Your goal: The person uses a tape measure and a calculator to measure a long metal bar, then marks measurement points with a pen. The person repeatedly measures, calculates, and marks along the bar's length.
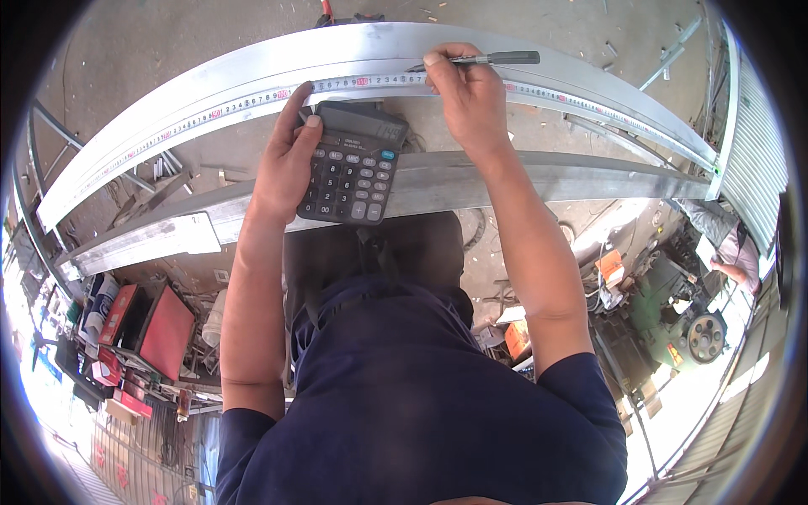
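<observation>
My left hand (290, 164) grips the left edge of a dark desk calculator (352, 164), thumb on its face near the display. Its index finger reaches up to the tape measure (379, 82), which is stretched along a long pale metal bar (370, 46). Pinched in my right hand (465, 94) is a black marker pen (497, 58), its tip pointing left, close above the tape. The fingers of that hand rest at the bar beside the tape; whether the tip touches the metal I cannot tell.
A second metal beam (581, 178) runs across, nearer to me. At lower left stands a red cabinet (164, 332) among clutter. Green machinery (669, 316) is at the right, with another person (732, 252) beyond it. Metal offcuts (164, 172) lie on the floor.
</observation>
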